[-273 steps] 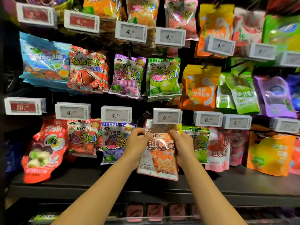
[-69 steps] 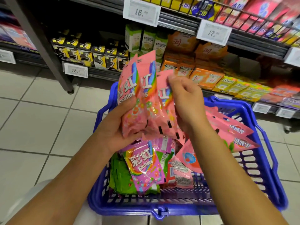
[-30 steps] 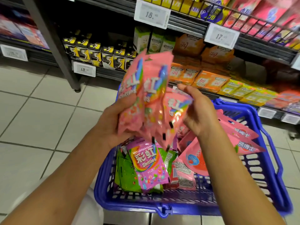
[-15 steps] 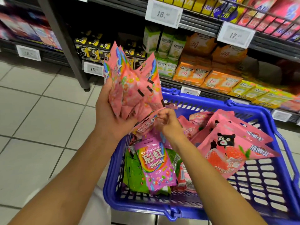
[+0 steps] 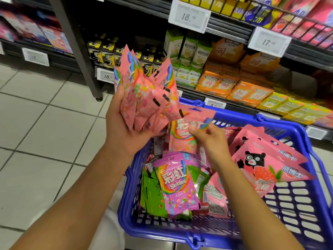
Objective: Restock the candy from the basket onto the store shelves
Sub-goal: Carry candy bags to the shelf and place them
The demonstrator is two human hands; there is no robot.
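Pink Skittles bags (image 5: 144, 94) fan loosely in my gripping left hand (image 5: 124, 130); my right hand (image 5: 207, 139) pinches another bag (image 5: 187, 130). Adding it could spill the fan into the blue basket (image 5: 162, 231).

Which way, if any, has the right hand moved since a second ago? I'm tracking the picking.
Yes. The right hand dropped toward the blue basket and now pinches another pink Skittles bag.

Head-worn view, looking down, close over basket (image 5: 297, 210), shelves (image 5: 225, 31) ahead

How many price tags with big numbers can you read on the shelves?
5: "18" top middle, "17" top right, "16" far left, "13" by the post, "5" behind the basket. Others look blurred.
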